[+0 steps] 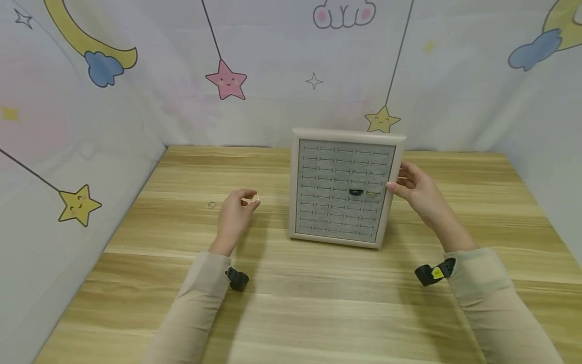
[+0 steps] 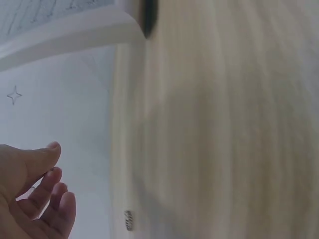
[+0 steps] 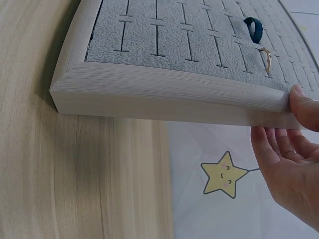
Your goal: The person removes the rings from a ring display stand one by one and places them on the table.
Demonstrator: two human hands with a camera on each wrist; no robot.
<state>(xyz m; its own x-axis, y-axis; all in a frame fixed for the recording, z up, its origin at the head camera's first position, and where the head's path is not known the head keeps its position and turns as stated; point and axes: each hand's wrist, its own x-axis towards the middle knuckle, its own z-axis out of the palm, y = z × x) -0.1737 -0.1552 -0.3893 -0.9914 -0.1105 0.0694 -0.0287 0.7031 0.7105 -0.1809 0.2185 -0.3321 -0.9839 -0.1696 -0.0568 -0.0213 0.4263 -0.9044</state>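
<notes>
Between thumb and fingertips my left hand (image 1: 235, 215) pinches a thin gold-coloured ring (image 1: 255, 198), held to the left of the display. In the left wrist view the ring is mostly hidden by the left hand (image 2: 37, 191). My right hand (image 1: 420, 197) grips the right edge of a ring display board (image 1: 343, 135), a pale frame around a grey slotted pad (image 1: 336, 212). The thumb lies on the front and the fingers are behind. Side by side in the slots sit a dark ring (image 3: 254, 30) and a gold ring (image 3: 267, 60). The board stands nearly upright.
Another ring (image 1: 211, 205) lies on the wooden table (image 1: 291, 313) left of my left hand; the left wrist view shows that patterned silver ring (image 2: 128, 220) too. A white curtain (image 1: 273, 45) with stars and moons hangs behind and at both sides.
</notes>
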